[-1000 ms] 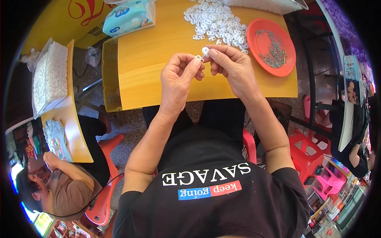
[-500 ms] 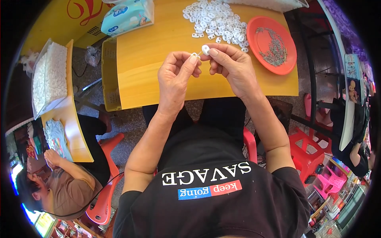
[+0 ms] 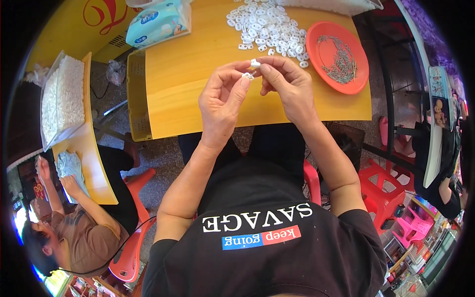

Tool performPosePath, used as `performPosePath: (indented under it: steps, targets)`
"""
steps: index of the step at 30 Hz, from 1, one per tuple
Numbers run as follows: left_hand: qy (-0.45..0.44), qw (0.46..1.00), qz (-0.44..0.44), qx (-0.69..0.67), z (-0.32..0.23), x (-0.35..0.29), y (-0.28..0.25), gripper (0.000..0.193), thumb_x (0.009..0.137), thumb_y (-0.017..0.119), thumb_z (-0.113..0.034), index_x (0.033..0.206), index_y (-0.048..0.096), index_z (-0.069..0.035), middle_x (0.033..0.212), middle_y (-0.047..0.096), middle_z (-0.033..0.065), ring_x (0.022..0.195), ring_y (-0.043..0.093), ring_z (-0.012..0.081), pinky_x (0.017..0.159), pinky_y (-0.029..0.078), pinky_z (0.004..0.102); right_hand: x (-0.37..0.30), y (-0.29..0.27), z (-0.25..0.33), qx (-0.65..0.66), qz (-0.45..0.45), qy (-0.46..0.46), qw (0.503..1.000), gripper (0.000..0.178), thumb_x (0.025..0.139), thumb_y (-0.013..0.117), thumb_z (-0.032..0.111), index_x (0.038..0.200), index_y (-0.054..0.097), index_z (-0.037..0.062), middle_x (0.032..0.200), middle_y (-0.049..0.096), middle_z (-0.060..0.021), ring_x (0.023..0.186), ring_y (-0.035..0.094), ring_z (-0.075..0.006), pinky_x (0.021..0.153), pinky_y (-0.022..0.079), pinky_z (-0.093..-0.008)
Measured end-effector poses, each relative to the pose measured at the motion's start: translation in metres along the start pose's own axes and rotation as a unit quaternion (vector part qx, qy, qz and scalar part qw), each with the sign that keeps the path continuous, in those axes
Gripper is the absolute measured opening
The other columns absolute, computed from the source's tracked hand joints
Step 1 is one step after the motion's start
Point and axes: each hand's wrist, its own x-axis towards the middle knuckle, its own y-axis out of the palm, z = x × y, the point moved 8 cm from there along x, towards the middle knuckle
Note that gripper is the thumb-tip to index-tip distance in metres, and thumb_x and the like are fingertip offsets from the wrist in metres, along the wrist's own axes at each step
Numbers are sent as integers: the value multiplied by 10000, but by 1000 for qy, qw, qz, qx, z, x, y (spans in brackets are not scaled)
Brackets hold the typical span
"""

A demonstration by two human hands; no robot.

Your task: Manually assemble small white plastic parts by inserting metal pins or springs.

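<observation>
Glossy plastic dish (image 3: 361, 59), metal pins (image 3: 341, 64), smooth plastic pieces (image 3: 269, 29), wood-look tabletop (image 3: 190, 67), cloth shirt (image 3: 277, 272)

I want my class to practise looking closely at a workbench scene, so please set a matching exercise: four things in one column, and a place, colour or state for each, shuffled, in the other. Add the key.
Column one
1. Red plate
2. Pile of white pieces
3. Soft packet
4. Right hand

Column two
A. Light blue and white
B. Pinching a small white piece
C. Has thin grey metal pieces in it
D. Lying loose on the table, between packet and plate

Pairs: 1-C, 2-D, 3-A, 4-B
</observation>
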Motion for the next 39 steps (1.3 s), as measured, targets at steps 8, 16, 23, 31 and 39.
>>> performPosePath:
  steps: [8, 16, 23, 31, 39]
  targets:
    - [51, 997, 21, 52, -8, -2, 5, 72, 935, 594, -11, 1003, 570, -4, 1153, 599, 117, 1012, 577, 118, 883, 465, 262, -2, -2, -3, 96, 1, 31, 995, 279, 930, 658, 158, 1138, 639, -27, 952, 674, -53, 770, 598, -92, 685, 524, -236]
    - [-74, 996, -49, 22, 6, 1, -8, 83, 928, 644, -84, 959, 597, -23, 855, 599, -9, 778, 542, 47, 718, 443, 198, -2, -7, -5, 123, 8, 14, 992, 266, 926, 653, 103, 1165, 625, -10, 970, 678, -78, 768, 614, -122, 731, 526, -271]
    - [-84, 995, -46, 40, 5, 1, -5, 97, 926, 650, -102, 943, 599, -22, 846, 596, -10, 759, 527, 42, 693, 438, 202, -3, -3, -1, 99, 12, 13, 995, 260, 925, 656, 109, 1149, 632, -20, 951, 675, -77, 768, 615, -124, 733, 517, -262]
    - [-82, 993, -50, 64, 6, 1, -7, 98, 921, 652, -97, 935, 596, -17, 841, 589, -14, 726, 500, 27, 647, 415, 193, -4, -2, 3, 58, 11, -4, 998, 254, 927, 655, 113, 1143, 639, -18, 947, 668, -69, 768, 614, -121, 731, 511, -255]
    - [-103, 990, -41, 83, 4, 0, -7, 145, 920, 654, -139, 975, 599, -17, 895, 630, 45, 828, 579, 105, 793, 474, 253, -4, 1, -4, 142, 24, 43, 989, 246, 925, 652, 99, 1144, 640, -14, 961, 672, -79, 761, 618, -122, 732, 522, -258]
